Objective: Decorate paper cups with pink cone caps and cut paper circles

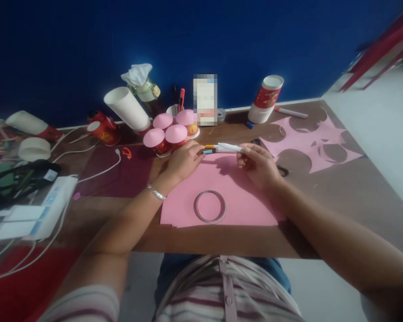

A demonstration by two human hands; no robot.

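Observation:
My right hand (259,164) grips the white barrels of marker pens (225,147) in a pinch. One pen end is orange-yellow and another is blue. At those coloured ends are the closed fingertips of my left hand (190,156), and a silver bracelet circles that wrist. Beneath both hands lies a stack of pink paper (184,203). A thin grey ring (196,206) rests flat on the paper. Black scissors handles (283,171) show partly beside my right hand, the rest hidden.
Several red paper cups with pink cone tops (163,120) stand behind my left hand. White stacked cups (126,107) lean further left. Cut pink paper scraps (297,138) and joined cups (266,100) are at right. A power strip (55,208) with cables lies left.

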